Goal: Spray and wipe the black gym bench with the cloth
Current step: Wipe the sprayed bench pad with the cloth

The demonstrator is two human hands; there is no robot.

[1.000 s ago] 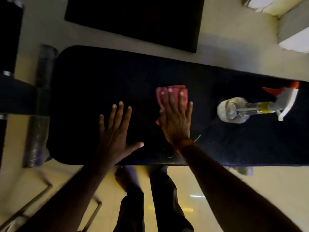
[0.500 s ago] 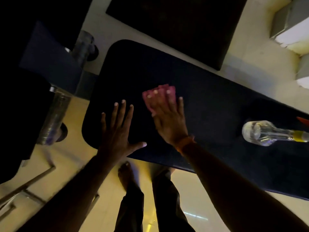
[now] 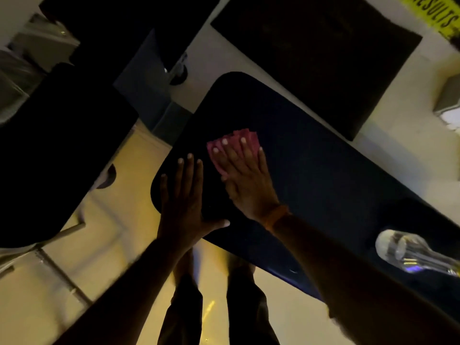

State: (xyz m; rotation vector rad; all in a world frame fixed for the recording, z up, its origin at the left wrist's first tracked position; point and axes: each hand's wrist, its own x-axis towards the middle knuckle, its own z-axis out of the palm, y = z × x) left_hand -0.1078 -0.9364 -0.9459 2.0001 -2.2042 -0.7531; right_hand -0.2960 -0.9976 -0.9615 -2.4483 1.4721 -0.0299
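Observation:
The black gym bench (image 3: 323, 175) runs diagonally from upper left to lower right. A pink cloth (image 3: 217, 145) lies on its pad near the left end, and my right hand (image 3: 246, 180) presses flat on it with fingers spread. My left hand (image 3: 185, 197) rests flat and empty on the pad just left of the cloth, near the bench's rounded corner. The clear spray bottle (image 3: 408, 252) lies on its side on the bench at the right edge of view, its trigger head cut off.
A dark floor mat (image 3: 323, 58) lies beyond the bench. Black padded equipment (image 3: 57, 145) and a metal frame (image 3: 59, 270) stand to the left. My legs (image 3: 219, 307) are by the bench's near edge on the pale tiled floor. A yellow sign (image 3: 438, 16) shows at top right.
My right hand has slid the pink cloth leftward along the pad toward the bench's end. The view has swung and tilted, so the spray bottle now sits at the right edge.

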